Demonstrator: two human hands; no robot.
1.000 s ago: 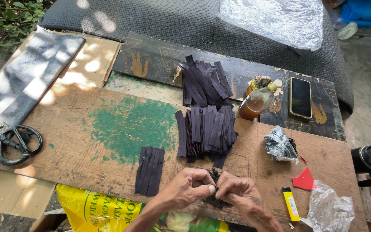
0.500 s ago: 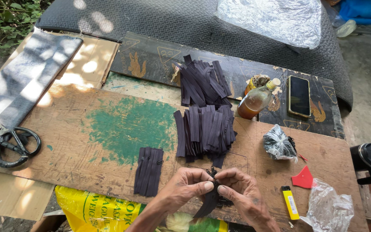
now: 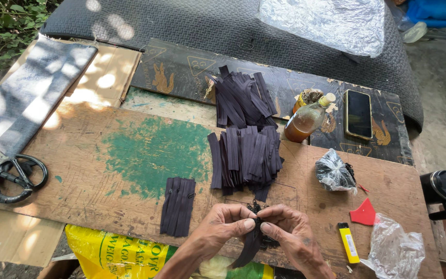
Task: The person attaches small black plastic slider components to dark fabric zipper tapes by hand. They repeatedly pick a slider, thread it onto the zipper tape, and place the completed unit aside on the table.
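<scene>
Hanging down from between both hands at the near edge of the board, a dark zipper strip [image 3: 248,247] is pinched at its top end, its lower part dangling past the board's front edge over a yellow sack [image 3: 114,253]; the left hand [image 3: 223,225] closes thumb and forefinger tightly on the strip's upper end, and the right hand [image 3: 287,230] meets it thumb to thumb, its fingers curled narrow around the same end, so both hands touch each other over the strip. Just left of the left hand lies a small flat stack of dark strips [image 3: 178,205] on the worn wooden board [image 3: 94,175], which carries a big patch of green paint. Beyond the hands, towards the middle of the board, sits a larger heap of strips [image 3: 246,157], and behind that another heap [image 3: 243,98] rests on a dark printed panel [image 3: 181,72]. To the right of the far heap stands a tilted glass bottle of amber liquid [image 3: 308,119], with a black phone [image 3: 359,113] lying just beside it. Near the right hand are a small knotted plastic bag [image 3: 334,173], a red scrap [image 3: 363,213], a yellow lighter [image 3: 348,243] and a crumpled clear bag [image 3: 396,250]. Well apart at the far left edge lie black-handled scissors [image 3: 14,175]
</scene>
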